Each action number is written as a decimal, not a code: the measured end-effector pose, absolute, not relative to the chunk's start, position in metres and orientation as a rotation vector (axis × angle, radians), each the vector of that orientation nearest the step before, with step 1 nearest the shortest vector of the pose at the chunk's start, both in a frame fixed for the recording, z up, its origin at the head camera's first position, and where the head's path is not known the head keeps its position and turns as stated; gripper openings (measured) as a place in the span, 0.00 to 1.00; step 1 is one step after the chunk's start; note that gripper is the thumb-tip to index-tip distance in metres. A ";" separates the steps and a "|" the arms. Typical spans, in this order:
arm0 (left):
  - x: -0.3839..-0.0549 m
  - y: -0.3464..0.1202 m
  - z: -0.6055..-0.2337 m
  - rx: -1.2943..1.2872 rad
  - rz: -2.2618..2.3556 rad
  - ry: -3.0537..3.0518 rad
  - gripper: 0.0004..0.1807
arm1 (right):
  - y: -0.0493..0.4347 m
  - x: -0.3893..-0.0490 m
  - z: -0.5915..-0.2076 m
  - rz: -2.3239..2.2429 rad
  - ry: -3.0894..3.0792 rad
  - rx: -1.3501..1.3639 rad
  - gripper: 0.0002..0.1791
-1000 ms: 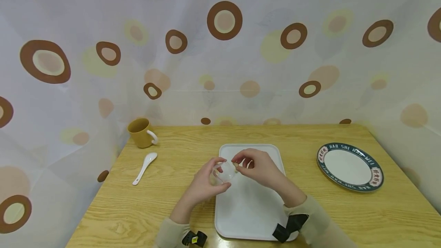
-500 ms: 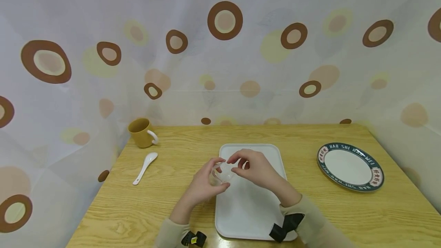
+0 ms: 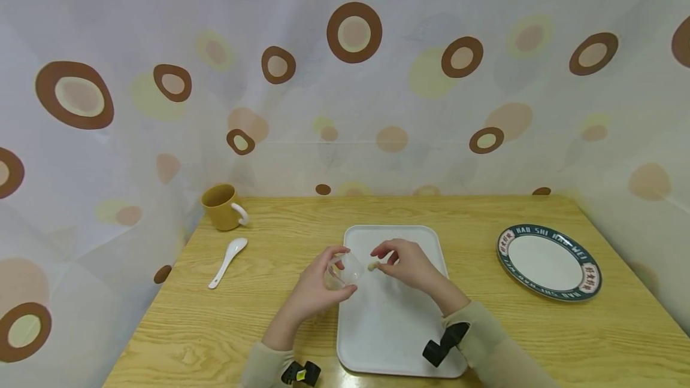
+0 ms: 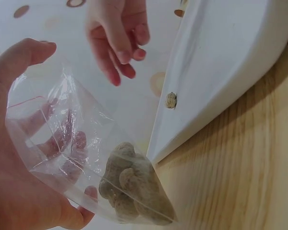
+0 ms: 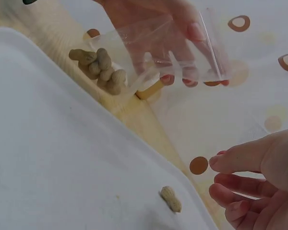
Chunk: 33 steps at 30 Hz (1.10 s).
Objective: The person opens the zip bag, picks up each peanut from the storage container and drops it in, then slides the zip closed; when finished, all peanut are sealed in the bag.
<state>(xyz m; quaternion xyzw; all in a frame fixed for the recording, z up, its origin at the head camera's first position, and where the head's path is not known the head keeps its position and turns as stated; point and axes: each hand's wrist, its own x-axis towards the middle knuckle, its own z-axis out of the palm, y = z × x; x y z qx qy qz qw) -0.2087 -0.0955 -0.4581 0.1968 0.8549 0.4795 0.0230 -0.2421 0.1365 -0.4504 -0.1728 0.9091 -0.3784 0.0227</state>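
A clear plastic bag (image 5: 149,52) is in my left hand (image 4: 33,158), whose fingers and thumb curl round it and spread its mouth. Several unshelled peanuts (image 4: 134,184) lie bunched in the bag's lower end. My right hand (image 3: 408,265) is just right of the bag, over the tray, its fingers loosely bent with nothing between them. Below those fingertips is a single peanut (image 5: 170,199), apart from the hand; whether it touches the tray or is in the air, I cannot tell. Under both hands lies the white tray (image 3: 399,328).
On the left of the wooden table (image 3: 178,328) are a yellow mug (image 3: 222,211) with a white handle and a white spoon (image 3: 227,262). A plate (image 3: 545,262) with a dark green rim lies on the right. A patterned curtain (image 3: 302,166) hangs behind the table.
One second ago the right fingers held a small brownish thing by the bag's mouth. Now that hand has drawn back right and a peanut shows free of its fingers. The left hand has barely moved.
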 end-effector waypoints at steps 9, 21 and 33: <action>-0.210 -0.097 -0.461 0.605 1.480 2.644 0.35 | 0.143 -0.252 -0.471 -1.155 2.755 -0.377 0.14; -0.210 -0.097 -0.460 0.609 1.461 2.653 0.35 | 0.142 -0.259 -0.492 -1.112 2.744 -0.413 0.15; -0.210 -0.096 -0.460 0.612 1.471 2.648 0.35 | 0.136 -0.253 -0.493 -1.088 2.780 -0.484 0.10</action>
